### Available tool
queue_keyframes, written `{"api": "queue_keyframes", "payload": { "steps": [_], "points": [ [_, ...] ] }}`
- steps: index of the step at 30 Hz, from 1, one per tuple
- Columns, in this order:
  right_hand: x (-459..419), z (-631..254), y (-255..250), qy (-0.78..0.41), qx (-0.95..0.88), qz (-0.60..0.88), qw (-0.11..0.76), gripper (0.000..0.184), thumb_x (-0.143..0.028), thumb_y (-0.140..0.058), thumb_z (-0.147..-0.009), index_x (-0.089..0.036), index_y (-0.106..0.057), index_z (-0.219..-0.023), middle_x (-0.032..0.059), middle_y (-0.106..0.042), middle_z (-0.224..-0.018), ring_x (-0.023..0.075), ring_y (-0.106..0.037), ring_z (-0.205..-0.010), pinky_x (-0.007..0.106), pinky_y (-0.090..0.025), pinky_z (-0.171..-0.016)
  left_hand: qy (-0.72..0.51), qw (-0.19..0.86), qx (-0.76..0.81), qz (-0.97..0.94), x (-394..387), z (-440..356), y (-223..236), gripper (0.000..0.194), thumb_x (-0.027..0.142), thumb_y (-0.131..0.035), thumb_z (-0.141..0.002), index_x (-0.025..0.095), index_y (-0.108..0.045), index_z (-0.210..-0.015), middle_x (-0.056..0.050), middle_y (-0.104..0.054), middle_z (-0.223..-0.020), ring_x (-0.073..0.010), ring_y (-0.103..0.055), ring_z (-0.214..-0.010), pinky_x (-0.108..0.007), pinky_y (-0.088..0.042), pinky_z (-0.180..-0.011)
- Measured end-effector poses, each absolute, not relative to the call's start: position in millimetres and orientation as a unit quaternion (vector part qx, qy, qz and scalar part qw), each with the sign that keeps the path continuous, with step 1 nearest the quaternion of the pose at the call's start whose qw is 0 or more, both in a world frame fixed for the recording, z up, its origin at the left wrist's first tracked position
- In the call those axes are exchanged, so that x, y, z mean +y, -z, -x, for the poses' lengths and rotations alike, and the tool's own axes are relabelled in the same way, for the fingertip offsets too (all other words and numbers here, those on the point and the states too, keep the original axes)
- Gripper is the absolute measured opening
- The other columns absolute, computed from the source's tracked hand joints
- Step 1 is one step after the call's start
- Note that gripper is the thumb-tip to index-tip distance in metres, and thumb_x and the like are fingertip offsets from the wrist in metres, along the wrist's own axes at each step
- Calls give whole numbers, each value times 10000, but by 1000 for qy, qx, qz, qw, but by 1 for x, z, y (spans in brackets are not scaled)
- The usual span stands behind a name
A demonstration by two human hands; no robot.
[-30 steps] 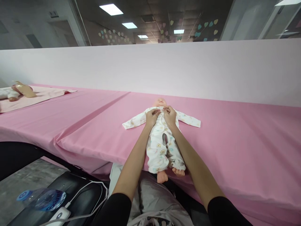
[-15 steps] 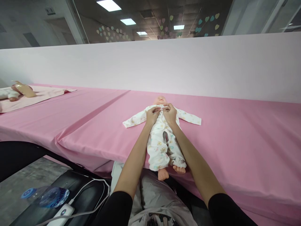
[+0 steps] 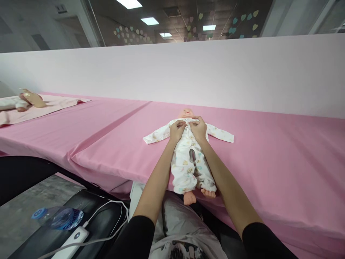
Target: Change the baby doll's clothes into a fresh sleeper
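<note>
The doll [image 3: 189, 198] lies on the pink table [image 3: 269, 151] in a printed outfit [image 3: 183, 163]. Farther up, left hand [image 3: 177, 131] and right hand [image 3: 198, 129] pinch it below the neck, probably closing the front; the next move calls for matched edges

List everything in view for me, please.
doll: one, pinkish, centre
outfit: one, patterned white, on doll
cover: count unclear, pink, beneath doll
cloth: one, pale pink, left
figure: one, white-brown, on cloth
yellowish item: one, on cloth
chair: one, black, lower left
blue-capped bottle: one, clear, on chair
cabled device: one, white, on chair
floor: one, grey, left
wall: one, white, behind cover
lights: at least four, white, top
hearts: many, multicoloured, top
trousers: one, grey, bottom
sleeves: two, black, bottom
left hand: one, bare, on outfit
right hand: one, bare, on outfit
</note>
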State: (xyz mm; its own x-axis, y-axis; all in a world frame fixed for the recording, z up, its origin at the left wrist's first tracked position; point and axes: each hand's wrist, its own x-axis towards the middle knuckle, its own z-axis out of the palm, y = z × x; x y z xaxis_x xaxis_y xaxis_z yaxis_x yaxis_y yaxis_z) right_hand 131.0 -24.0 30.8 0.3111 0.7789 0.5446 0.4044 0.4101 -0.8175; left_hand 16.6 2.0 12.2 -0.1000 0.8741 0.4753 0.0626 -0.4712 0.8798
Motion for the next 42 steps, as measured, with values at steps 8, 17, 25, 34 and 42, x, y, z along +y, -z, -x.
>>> {"api": "queue_keyframes", "payload": {
  "steps": [8, 17, 25, 34, 42],
  "points": [
    [-20, -133, -26, -173, -607, 480, 610, 252, -202, -573, -673, -214, -582, -925, -3, -683, -788, 166, -641, -656, 296, -497, -692, -628, 323, 394, -587, -3, -14, -14, 91, 162, -653, -684, 148, -648, -774, -61, -698, -776, -169, -656, -747, -280, -482, -725],
    [-16, -130, -24, -136, -618, 477, 610, 209, -149, -560, -660, -194, -585, -862, -3, -653, -740, 156, -610, -649, 296, -487, -693, -603, 293, 441, -597, -14, -15, -20, 157, 258, -621, -756, 179, -667, -884, -27, -705, -713, -179, -669, -747, -260, -469, -711],
    [-17, -125, -27, -86, -632, 512, 576, 259, -93, -530, -664, -205, -588, -890, -12, -636, -731, 169, -608, -691, 303, -472, -710, -587, 266, 499, -579, -18, -22, -28, 178, 242, -672, -699, 195, -668, -871, -23, -709, -713, -198, -680, -754, -280, -469, -748],
    [-18, -125, -26, -86, -637, 522, 560, 188, -122, -526, -669, -213, -521, -833, -26, -596, -706, 154, -575, -678, 282, -446, -687, -589, 282, 504, -564, -15, -19, -24, 231, 302, -677, -678, 205, -668, -887, -14, -714, -705, -196, -678, -757, -287, -472, -755],
    [-20, -125, -28, -110, -610, 545, 566, 193, -160, -541, -631, -221, -382, -723, -52, -555, -669, 141, -545, -644, 272, -410, -660, -593, 284, 497, -565, -8, -19, -22, 199, 279, -685, -647, 206, -668, -831, 0, -701, -665, -178, -666, -714, -265, -474, -717]
  ]
}}
